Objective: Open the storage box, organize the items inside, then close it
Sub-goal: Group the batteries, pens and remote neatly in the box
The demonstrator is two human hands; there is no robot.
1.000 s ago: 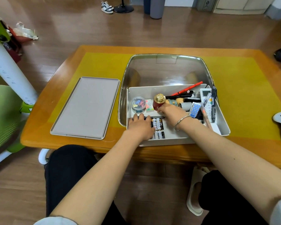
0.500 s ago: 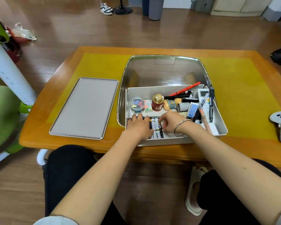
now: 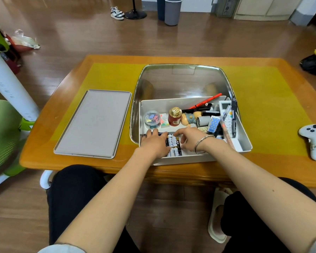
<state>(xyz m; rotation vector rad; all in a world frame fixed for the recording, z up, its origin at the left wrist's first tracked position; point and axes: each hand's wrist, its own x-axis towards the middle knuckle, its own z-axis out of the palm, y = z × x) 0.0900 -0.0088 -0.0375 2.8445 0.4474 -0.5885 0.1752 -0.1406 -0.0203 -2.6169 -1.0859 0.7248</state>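
Observation:
The open storage box [image 3: 226, 77] stands on the yellow mat, and its grey lid [image 3: 93, 123] lies flat to the left. A white inner tray [image 3: 171, 102] holds a round tub of clips [image 3: 151, 118], a red jar with a gold cap [image 3: 174, 117], a small bear figure [image 3: 189, 118], a remote [image 3: 226, 114], pens and a red marker [image 3: 206, 101]. Batteries [image 3: 174, 145] lie in the tray's near left corner. My left hand [image 3: 154, 142] rests flat on them. My right hand [image 3: 190, 138] arches over their right side, fingertips touching them.
A white game controller [image 3: 314, 139] lies on the right of the wooden table [image 3: 44, 157]. A green chair [image 3: 0, 134] stands at the left. A slipper [image 3: 217, 216] sits on the floor under the table's near edge; a grey bin [image 3: 172, 10] stands far back.
My right hand has drawn back from the red jar and bear to the batteries. My left hand has stayed on the batteries, shifting only slightly.

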